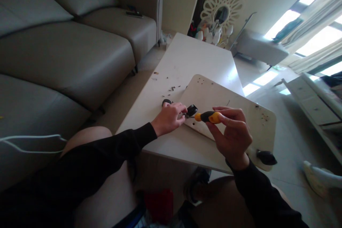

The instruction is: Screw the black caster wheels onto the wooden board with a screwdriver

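Observation:
A yellow-and-black screwdriver [210, 117] lies in my right hand [233, 131], its handle pinched by the fingers and its shaft pointing left. The tip meets the near-left part of a white board [229, 96], beside a black caster wheel [191, 109]. There my left hand [171, 117] has its thumb and fingertips pinched together, close to the caster and the screwdriver tip. Whatever those fingertips hold is too small to make out. Another black caster [166, 102] sits on the table just behind my left hand. A further black caster [266, 157] is at the board's near-right corner.
The board rests on a white table [187, 53] and overhangs its right side. Several small screws [172, 88] lie loose on the table, with more small pieces [264, 117] on the board. A grey sofa [80, 50] stands left; a white drawer unit [307, 96] stands right.

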{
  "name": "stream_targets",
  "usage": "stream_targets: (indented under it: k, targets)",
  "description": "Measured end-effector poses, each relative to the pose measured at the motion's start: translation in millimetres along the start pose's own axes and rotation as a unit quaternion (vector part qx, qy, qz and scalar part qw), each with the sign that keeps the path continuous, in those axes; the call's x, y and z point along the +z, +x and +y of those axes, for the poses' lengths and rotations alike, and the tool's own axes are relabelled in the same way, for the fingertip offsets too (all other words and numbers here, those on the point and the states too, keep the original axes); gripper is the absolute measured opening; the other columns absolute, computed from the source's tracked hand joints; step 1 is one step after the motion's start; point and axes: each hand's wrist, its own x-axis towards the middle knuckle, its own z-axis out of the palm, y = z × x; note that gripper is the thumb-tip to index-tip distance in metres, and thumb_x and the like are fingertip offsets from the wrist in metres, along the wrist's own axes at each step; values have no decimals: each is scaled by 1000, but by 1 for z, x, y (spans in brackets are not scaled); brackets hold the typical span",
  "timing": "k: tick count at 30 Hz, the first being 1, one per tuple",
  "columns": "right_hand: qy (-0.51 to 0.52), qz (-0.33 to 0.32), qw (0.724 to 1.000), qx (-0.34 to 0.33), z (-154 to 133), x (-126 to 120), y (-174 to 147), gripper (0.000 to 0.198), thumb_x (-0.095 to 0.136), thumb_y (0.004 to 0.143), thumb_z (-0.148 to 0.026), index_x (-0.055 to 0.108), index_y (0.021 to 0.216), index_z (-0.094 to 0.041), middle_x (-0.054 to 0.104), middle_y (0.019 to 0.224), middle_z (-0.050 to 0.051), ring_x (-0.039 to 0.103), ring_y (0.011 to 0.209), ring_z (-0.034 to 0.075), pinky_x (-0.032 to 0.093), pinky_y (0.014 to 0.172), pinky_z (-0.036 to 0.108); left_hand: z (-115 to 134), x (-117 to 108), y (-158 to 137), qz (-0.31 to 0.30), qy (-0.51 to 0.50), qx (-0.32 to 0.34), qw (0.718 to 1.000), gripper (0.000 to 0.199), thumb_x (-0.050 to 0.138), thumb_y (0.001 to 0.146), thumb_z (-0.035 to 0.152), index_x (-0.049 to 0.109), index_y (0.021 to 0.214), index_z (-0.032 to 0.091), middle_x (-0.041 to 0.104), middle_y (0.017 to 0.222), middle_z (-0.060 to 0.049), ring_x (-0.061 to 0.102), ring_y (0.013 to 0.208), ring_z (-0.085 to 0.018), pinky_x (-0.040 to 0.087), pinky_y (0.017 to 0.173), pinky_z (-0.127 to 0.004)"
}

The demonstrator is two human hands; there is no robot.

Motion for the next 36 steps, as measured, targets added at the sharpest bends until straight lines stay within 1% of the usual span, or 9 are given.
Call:
stream_targets:
  k: [3, 6, 8, 12, 14, 18, 24, 30, 36]
  targets:
    - [17, 4, 1000, 10, 0, 0, 0, 56, 76, 77, 0, 64, 121, -32, 68, 121, 5, 72, 112, 26, 66, 85, 50, 0, 0, 0, -1, 0, -1, 1000, 11, 61, 91, 20, 66, 100, 21, 72, 104, -2, 67, 99, -22, 32, 90, -42]
    - [68, -30, 997, 33, 0, 0, -2, 58, 68, 82, 3, 59, 127, -31, 67, 135, 9, 70, 122, 29, 65, 90, 54, 0, -1, 0, 1, -2, -1, 1000, 11, 61, 91, 20, 66, 100, 21, 72, 105, -2, 67, 99, -22, 32, 90, -42]
    - [69, -41, 996, 36, -1, 0, -3, 58, 70, 81, 4, 60, 126, -31, 70, 130, 8, 72, 116, 28, 66, 86, 52, 0, -1, 0, -1, -3, -1, 1000, 11, 61, 90, 20, 66, 100, 21, 72, 105, -2, 67, 100, -22, 32, 90, -42]
    - [-2, 6, 1000, 11, 2, 1, -3, 57, 83, 72, 0, 65, 116, -31, 70, 112, 3, 72, 97, 21, 64, 73, 40, 0, -2, 0, -5, -2, -1, 1000, 11, 60, 91, 21, 65, 100, 21, 72, 103, -3, 67, 101, -23, 32, 91, -42]
    - [-7, 7, 1000, 7, 2, 2, -3, 53, 80, 76, -4, 63, 119, -31, 70, 116, 5, 72, 102, 22, 64, 75, 42, 0, -1, 0, -6, 1, -3, 1000, 11, 59, 91, 21, 65, 100, 21, 72, 104, -3, 67, 101, -23, 32, 91, -43]
    - [54, -41, 997, 27, 1, 3, -5, 51, 65, 87, -2, 56, 128, -31, 67, 135, 10, 70, 120, 28, 65, 88, 54, -1, -1, 0, -4, 0, -3, 1000, 11, 59, 91, 22, 65, 100, 21, 72, 105, -3, 66, 100, -24, 33, 91, -42]
    - [-15, -1, 1000, 1, 0, 2, -6, 60, 82, 74, -1, 64, 120, -34, 68, 115, 4, 72, 100, 21, 63, 76, 41, 0, -3, 0, -8, 1, -5, 1000, 11, 59, 91, 21, 66, 100, 21, 72, 105, -3, 66, 102, -24, 32, 91, -42]
    - [58, -46, 997, 13, 0, 4, -7, 64, 67, 82, 4, 55, 133, -32, 66, 136, 10, 70, 120, 28, 65, 87, 54, 1, -3, 0, -1, 0, -6, 1000, 11, 60, 91, 21, 66, 100, 21, 72, 105, -3, 66, 100, -23, 32, 91, -42]
    - [-14, -12, 1000, -5, -1, 2, -6, 61, 82, 72, 1, 65, 120, -33, 68, 115, 5, 73, 100, 22, 65, 72, 40, 0, -3, -1, -4, -1, 0, 1000, 10, 59, 91, 23, 65, 99, 21, 72, 104, -3, 66, 102, -24, 32, 90, -42]
